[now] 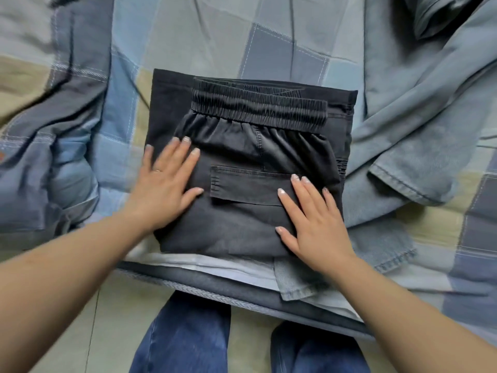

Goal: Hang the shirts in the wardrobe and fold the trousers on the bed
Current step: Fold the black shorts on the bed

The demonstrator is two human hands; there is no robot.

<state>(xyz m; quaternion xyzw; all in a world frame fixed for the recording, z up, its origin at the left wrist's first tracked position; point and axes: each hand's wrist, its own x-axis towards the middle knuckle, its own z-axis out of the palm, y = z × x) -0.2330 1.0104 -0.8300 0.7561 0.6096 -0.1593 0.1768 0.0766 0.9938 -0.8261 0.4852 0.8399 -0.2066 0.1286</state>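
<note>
We had the left hand [164, 181] and right hand [309, 224] flat, fingers straight, gripping nothing, pressing the folded black cargo trousers [250, 162], waistband on the far side.

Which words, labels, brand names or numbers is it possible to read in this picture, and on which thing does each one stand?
None: no readable text shows anywhere.
The folded black trousers under both hands show no label, tag or print, only a plain pocket flap.
The checked bedcover and the grey-blue garment beside the trousers carry no writing.
</note>
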